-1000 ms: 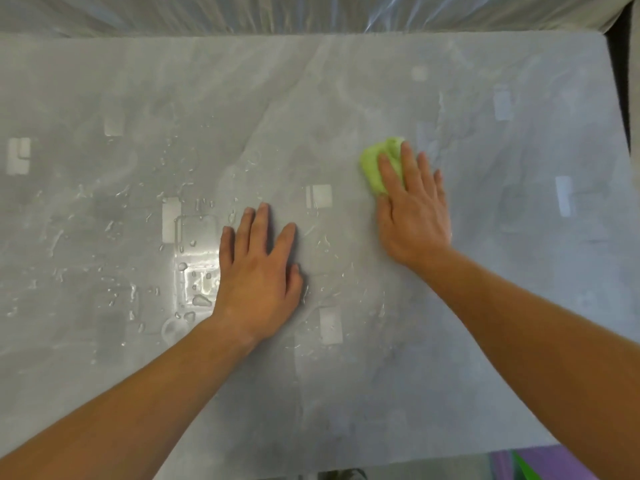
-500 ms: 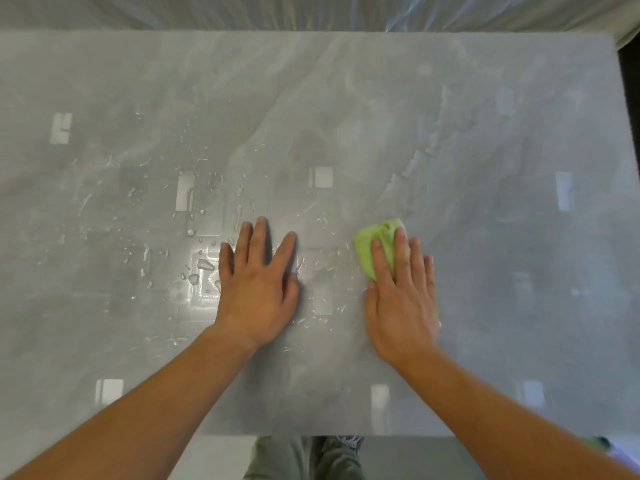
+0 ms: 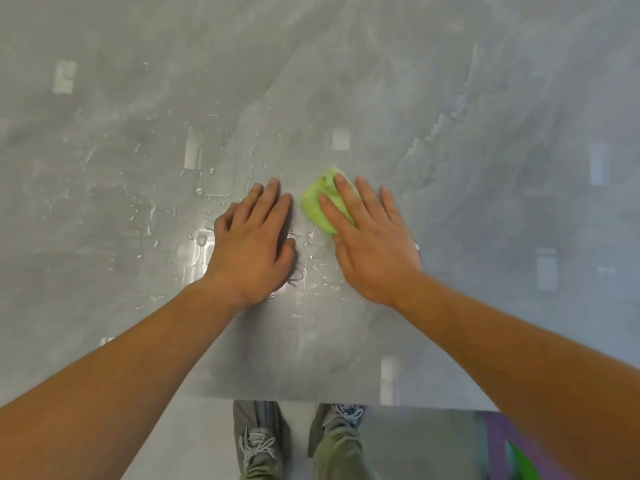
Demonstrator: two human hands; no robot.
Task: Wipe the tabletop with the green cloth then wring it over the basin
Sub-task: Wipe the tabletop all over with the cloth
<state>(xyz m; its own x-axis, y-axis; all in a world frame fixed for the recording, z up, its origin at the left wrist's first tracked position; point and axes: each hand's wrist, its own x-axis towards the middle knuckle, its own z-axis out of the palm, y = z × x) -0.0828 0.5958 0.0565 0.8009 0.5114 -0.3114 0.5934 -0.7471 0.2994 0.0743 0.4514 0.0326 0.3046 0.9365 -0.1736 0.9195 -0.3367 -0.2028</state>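
**A:** I have the right hand [image 3: 372, 244] flat on the green cloth [image 3: 320, 202], just above the middle of the frame. The fingers are spread and pressing down, not clamped round it. The cloth is bunched, and half of it shows past the fingertips.

**B:** And the other one?

**A:** The left hand [image 3: 252, 240] lies flat on the tabletop [image 3: 485, 202] just beside it, fingers close together, holding nothing — I'd say it only braces me.

**B:** What makes this stroke a good one?

**A:** The water drops [image 3: 201, 239] sit left of centre, around and beyond the left hand. So I judge the cloth should sweep that way with even palm pressure, and the left hand should lift clear first. A bunched cloth covers little — spreading it flatter would take more per pass.

**B:** Any labels or writing?

**A:** None I can read. No basin is in view either.
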